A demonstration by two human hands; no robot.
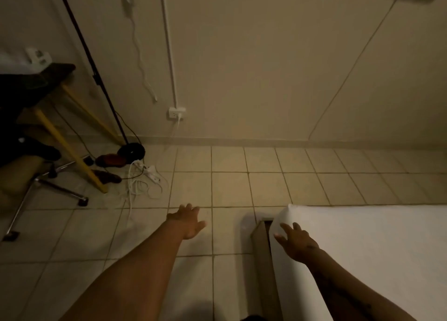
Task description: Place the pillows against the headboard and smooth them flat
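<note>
A white-sheeted mattress (377, 253) fills the lower right, its near corner raised above a brown bed frame edge (262, 245). My right hand (296, 242) hovers over that corner with fingers spread, holding nothing; whether it touches the sheet I cannot tell. My left hand (188, 220) is stretched out over the tiled floor, left of the bed, fingers apart and empty. No pillow and no headboard are in view.
Beige tiled floor (229, 182) runs to a wall with a socket (177, 113). At the left stand a yellow-legged table (70, 148), an office chair base (48, 187), a black lamp stand (131, 150), shoes (111, 160) and a tangle of white cables with a power strip (147, 178).
</note>
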